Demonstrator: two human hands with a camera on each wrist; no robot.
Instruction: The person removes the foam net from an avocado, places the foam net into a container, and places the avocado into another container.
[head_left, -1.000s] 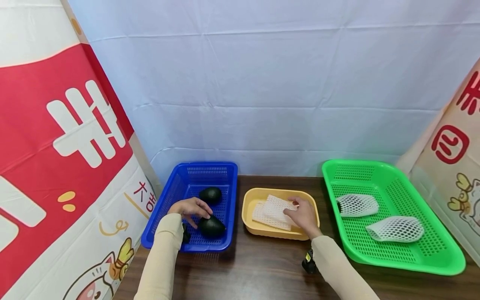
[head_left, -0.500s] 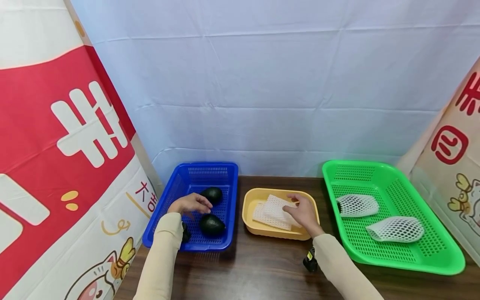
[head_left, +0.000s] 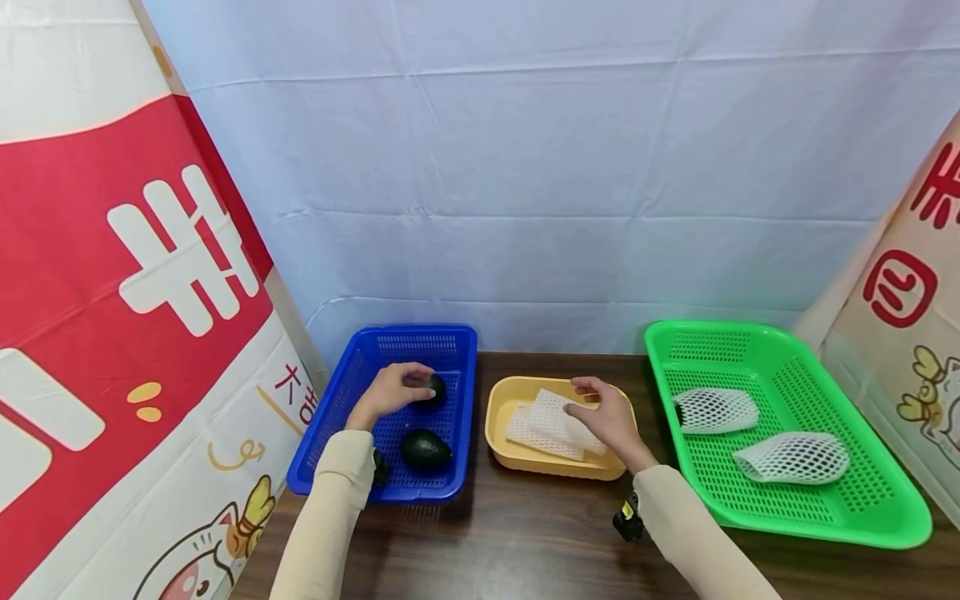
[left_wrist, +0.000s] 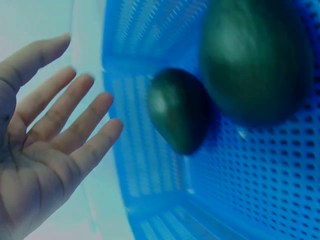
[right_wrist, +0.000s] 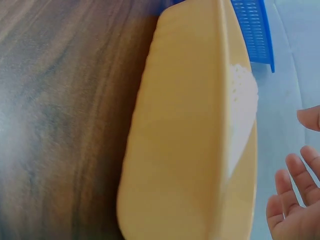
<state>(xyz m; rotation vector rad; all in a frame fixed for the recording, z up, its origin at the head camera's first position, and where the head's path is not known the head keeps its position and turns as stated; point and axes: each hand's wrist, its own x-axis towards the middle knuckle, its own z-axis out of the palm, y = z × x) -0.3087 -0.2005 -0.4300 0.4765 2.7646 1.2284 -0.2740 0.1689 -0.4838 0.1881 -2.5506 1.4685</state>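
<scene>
My left hand (head_left: 392, 390) reaches over the far avocado (head_left: 438, 388) in the blue basket (head_left: 469, 392), partly covering it in the head view. In the left wrist view its fingers are spread and bent slightly, with a gap between them and the smaller-looking avocado (left_wrist: 180, 111). Closer to the front of the same basket lies another dark green avocado (head_left: 425, 451). Over the right side of the yellow basket (head_left: 540, 463) hovers my right hand (head_left: 611, 417), thumb and fingers apart and holding nothing. White foam net sleeves (head_left: 551, 414) lie flat inside that basket.
A large green basket (head_left: 795, 527) stands on the right, holding two foam-netted items (head_left: 717, 410); dark skin shows at the end of one. All three baskets rest on a dark wooden table (head_left: 525, 533). A pale cloth (head_left: 487, 167) hangs behind.
My left hand has left the near avocado and moved away from me to the far one. The right hand stays over the yellow basket, barely shifted.
</scene>
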